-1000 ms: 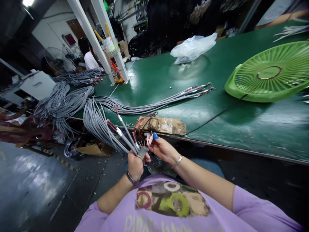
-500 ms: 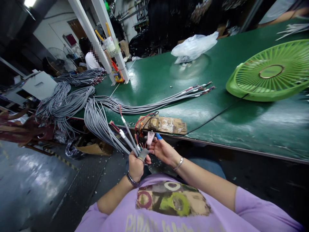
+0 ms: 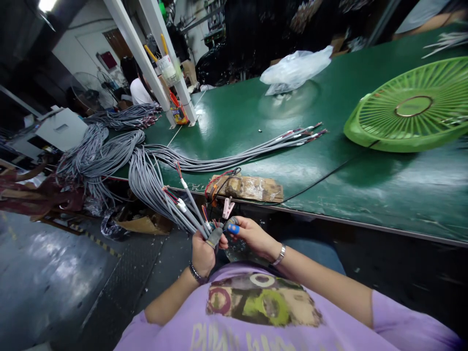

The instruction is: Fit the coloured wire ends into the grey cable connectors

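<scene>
My left hand (image 3: 205, 251) is wrapped round a bundle of grey cables (image 3: 164, 202), with a grey cover on its thumb. Stripped ends with thin coloured wires and white sleeves (image 3: 182, 204) fan out above the fist. Close beside it, my right hand (image 3: 246, 232) is closed in a pinch near the wire tips; what lies between the fingers is too small to make out. Blue and grey covers sit on its fingertips. Just above hangs a pale pink clothespin (image 3: 228, 208), apart from the fingers, below a wooden block (image 3: 261, 189) with red and black leads at the table edge.
More grey cables (image 3: 219, 163) lie across the green table (image 3: 310, 180). A green fan (image 3: 409, 107) stands at right, its black cord running to the block. A plastic bag (image 3: 296, 70) and white posts (image 3: 151, 63) are farther back. A person (image 3: 139, 91) sits beyond the posts.
My right hand has left the clothespin and moved down to the wire ends by my left hand, its fingers now pinched. The clothespin hangs free. My left hand keeps its grip on the cables.
</scene>
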Demonstrator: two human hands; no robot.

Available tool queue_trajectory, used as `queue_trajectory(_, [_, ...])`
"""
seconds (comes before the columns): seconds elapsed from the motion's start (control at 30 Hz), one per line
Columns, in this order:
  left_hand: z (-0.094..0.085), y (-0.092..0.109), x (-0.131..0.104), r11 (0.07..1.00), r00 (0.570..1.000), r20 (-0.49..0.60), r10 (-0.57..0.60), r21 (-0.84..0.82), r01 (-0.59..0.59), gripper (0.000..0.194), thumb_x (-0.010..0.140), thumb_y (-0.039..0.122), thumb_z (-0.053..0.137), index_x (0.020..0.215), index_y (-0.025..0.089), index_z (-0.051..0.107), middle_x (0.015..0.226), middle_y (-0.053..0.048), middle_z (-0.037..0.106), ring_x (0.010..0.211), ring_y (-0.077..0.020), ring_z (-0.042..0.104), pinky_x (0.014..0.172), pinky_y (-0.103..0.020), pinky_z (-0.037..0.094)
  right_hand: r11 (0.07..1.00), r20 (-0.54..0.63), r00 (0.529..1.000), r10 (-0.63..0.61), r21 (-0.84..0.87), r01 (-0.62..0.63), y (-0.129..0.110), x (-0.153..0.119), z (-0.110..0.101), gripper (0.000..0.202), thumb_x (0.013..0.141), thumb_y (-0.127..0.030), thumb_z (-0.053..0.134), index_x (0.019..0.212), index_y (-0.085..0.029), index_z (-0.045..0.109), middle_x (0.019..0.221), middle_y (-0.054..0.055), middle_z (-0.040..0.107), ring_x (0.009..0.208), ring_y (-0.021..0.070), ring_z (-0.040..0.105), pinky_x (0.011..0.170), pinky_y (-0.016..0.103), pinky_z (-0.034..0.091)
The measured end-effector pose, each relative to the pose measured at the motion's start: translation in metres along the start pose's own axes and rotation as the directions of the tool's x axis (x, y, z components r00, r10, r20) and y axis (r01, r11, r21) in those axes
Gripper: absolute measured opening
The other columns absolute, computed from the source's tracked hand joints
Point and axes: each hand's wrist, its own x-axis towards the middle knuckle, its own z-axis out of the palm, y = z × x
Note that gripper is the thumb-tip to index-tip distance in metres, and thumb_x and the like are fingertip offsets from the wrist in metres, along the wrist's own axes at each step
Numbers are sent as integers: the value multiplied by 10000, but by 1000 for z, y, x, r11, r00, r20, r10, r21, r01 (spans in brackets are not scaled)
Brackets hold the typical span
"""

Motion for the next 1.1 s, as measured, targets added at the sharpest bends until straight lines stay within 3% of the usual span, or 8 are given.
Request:
queue_trajectory(0.13, [-10,6,-1,995,980,181,-83,-43,92,260,657,363,755,742,127,686,641,-57,699,504,-135,621,474,-222,454,987,45,998,49,152,-55,7,5,-4,336,632,-400,784,633,-154,556,547,-35,531,494,70,413,511,224,329])
queue_trajectory(0.2, [-13,9,-1,993,974,209,-84,-62,99,254,646,336,769,775,130,694,665,-68,712,523,-144,637,465,-211,435,965,11,996,89,246,-89,8,9,-8,301,645,-364,783,665,-157,566,572,-32,545,497,67,426,514,218,351])
queue_trajectory(0.37, [-6,10,0,994,994,106,10,-107,2,252,612,349,789,736,149,699,680,-67,723,556,-159,653,464,-211,419,894,9,981,196,409,-183,-5,21,-14,350,798,-509,602,799,-160,627,714,31,627,570,97,516,562,235,436])
queue_trajectory(0.57, [12,11,8,989,997,43,69,-134,-63,245,582,361,798,697,168,700,665,-51,719,602,-176,666,452,-211,412,923,4,994,110,369,-103,-16,32,-7,371,795,-514,611,840,-148,656,652,28,606,572,117,514,537,240,424])
queue_trajectory(0.83, [13,6,10,994,998,61,32,-111,-25,239,595,331,788,716,150,690,663,-59,720,610,-178,675,456,-200,405,893,-99,992,73,450,-20,-8,38,-1,335,709,-480,714,743,-153,647,649,23,610,590,126,515,529,244,408])
queue_trajectory(1.1, [5,7,5,995,998,48,-33,-93,37,262,602,344,776,708,132,668,658,-71,715,583,-174,668,440,-196,396,858,-57,975,216,487,-162,-3,29,-10,361,809,-523,584,732,-171,605,704,36,627,617,123,549,572,245,447])
